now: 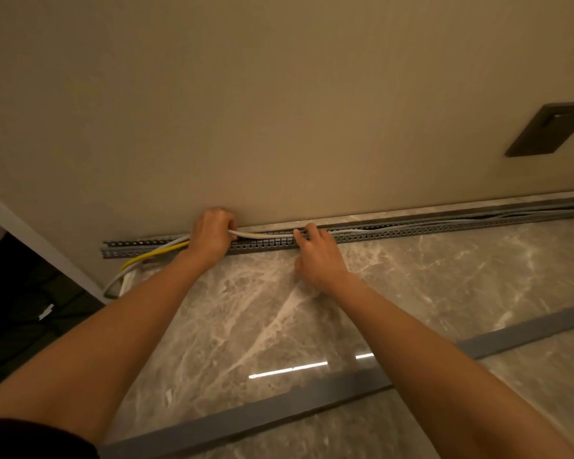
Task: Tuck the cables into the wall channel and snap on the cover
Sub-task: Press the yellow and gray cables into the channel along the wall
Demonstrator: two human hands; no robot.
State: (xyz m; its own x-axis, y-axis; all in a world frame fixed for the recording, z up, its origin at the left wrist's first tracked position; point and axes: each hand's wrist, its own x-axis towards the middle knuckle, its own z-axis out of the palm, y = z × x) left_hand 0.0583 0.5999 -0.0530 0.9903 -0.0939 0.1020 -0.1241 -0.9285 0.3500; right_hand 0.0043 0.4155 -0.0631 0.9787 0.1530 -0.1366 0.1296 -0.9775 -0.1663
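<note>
The head view looks down at a slotted grey channel [262, 242] running along the foot of the wall [279, 111], where it meets the marble floor [411, 276]. A white cable [265, 234] and a yellow cable [153, 254] come up from the floor at the left end and run into the channel; further right, the cables seem to lie already bedded inside it. The left hand [211, 234] is closed around the two cables just above the channel, fingers curled tight. The right hand [315, 256] rests on the front lip of the channel, its fingers [304, 234] bent and pressing on or beside the white cable; it seems to hold nothing, though whether it pinches the cable I cannot tell. The step in hand looks to be seating the loose stretch between the hands. To do it well, I would keep the left hand's pull light and level so the cables lie straight, and walk the right hand leftwards, pushing the cables fully below the slotted teeth, with nothing riding over the lip, or the cover will likely not seat. The cover [312, 397], a long grey strip, lies flat on the floor well apart from the channel, near the person, not yet fitted.
</note>
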